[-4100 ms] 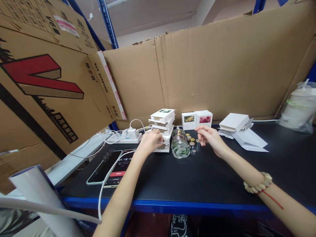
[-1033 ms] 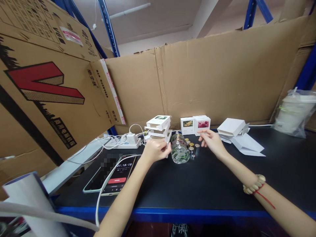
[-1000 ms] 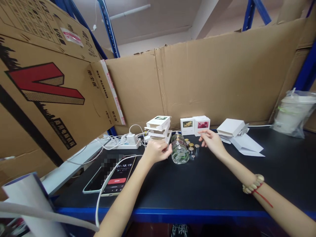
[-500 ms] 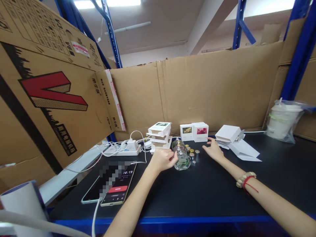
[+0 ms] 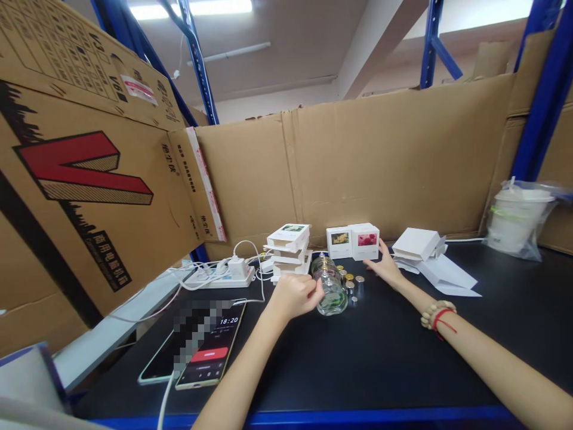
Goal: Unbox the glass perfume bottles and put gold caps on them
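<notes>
My left hand (image 5: 296, 295) is curled closed beside the row of clear glass bottles (image 5: 332, 297); whether it grips anything is hidden. My right hand (image 5: 384, 266) has its fingers apart around the lower right corner of a white box with a red flower picture (image 5: 366, 241). Left of that box stands another white box with a yellow picture (image 5: 339, 242). Several silver and gold caps (image 5: 350, 288) stand right of the bottles. Behind my left hand is a stack of white boxes (image 5: 289, 239).
Two phones (image 5: 213, 349) lie at the left, near a white power strip (image 5: 221, 276) with cables. Folded white cartons (image 5: 441, 272) lie right of my right hand. A bagged white cup (image 5: 517, 221) stands far right. Cardboard (image 5: 380, 161) walls the back.
My right hand has moved slightly left to the box with the red flower picture. My left hand stays by the bottles. The view has shifted slightly.
</notes>
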Tool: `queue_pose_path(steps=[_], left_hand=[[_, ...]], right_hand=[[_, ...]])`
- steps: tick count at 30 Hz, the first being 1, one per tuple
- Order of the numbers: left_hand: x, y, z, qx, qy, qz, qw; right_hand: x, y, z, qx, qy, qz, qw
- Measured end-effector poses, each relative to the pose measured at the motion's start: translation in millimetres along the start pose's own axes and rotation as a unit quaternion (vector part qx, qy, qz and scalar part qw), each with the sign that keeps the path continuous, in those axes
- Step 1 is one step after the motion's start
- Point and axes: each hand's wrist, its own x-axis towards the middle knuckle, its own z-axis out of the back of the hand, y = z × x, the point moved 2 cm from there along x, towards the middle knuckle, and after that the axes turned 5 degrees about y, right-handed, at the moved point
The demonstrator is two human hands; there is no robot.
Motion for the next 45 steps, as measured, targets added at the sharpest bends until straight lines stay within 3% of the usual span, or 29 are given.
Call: queue_pose_path(steps=[3,10,18,27,40,45], left_hand=[[0,1,0.5,0.005,-0.009,0.000,1.000],[1,2,0.5,0.006,-0.027,-0.008,1.000],[3,2,4.2,0.011,-0.029,-0.009,0.999],[4,3,4.2,0.021,-0.033,-0.017,0.999],[2,12,7.2,0.037,-0.032,0.003,0.999],[3,10,6.7,0.038,-0.028,-0.001,0.999]], right_hand=[[-1,1,1,0.048,-0.001,-0.043,0.998],[0,-1,8,0.083,-0.069,-0.094,0.990],[-5,3,1,0.109,-0.029,-0.087,0.990],[-5,6,14,0.030,-0.080,-0.075,0.994],[-8,13,21,-0.031,-0.108,-0.095,0.989],[-10,18,23,-0.066,-0.122,-0.065,0.988]])
